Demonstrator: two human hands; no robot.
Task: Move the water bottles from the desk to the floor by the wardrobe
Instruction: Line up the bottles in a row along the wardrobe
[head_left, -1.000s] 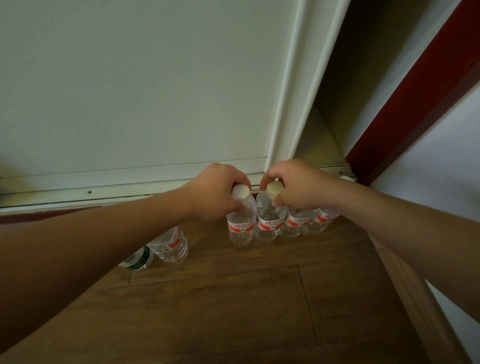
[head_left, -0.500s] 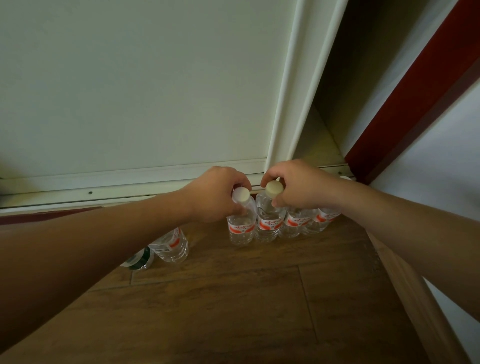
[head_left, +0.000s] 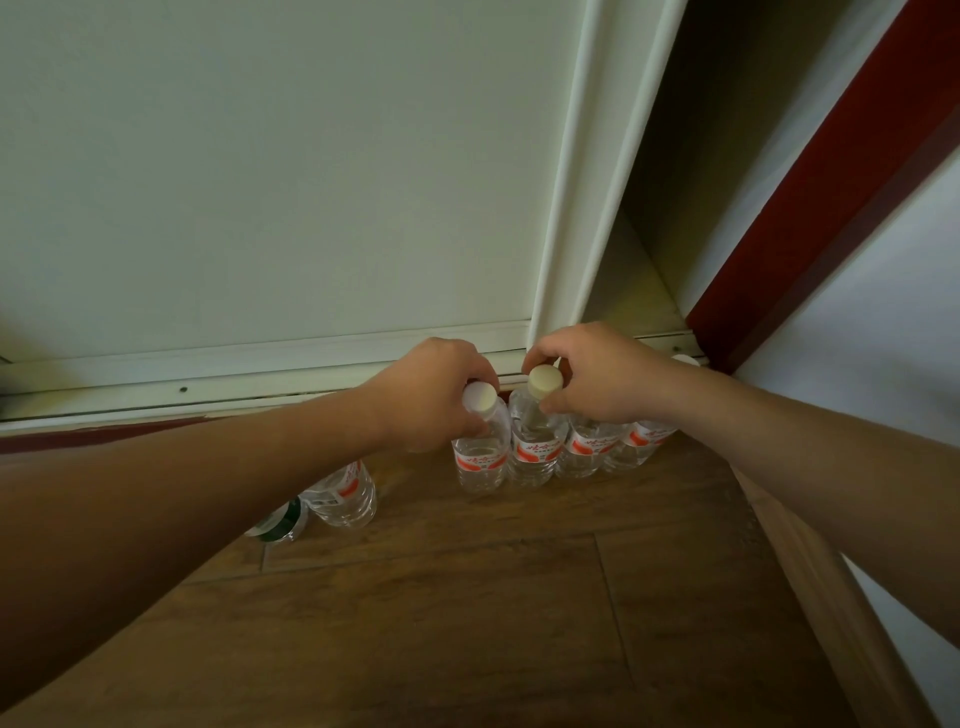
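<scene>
The water bottles (head_left: 535, 457) were clear plastic with red-and-white labels and pale caps, standing upright in a tight row on the wooden floor (head_left: 467, 623) against the wardrobe (head_left: 260, 182). The left hand (head_left: 431, 395) clasped one bottle's neck; the right hand (head_left: 597, 379) pinched the neighbour's cap

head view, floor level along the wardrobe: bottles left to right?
Green-label bottle → red-label bottle beside it → gap → bottle under the left hand → bottle under the right hand → next red-label bottle → last bottle by the red frame.
</scene>
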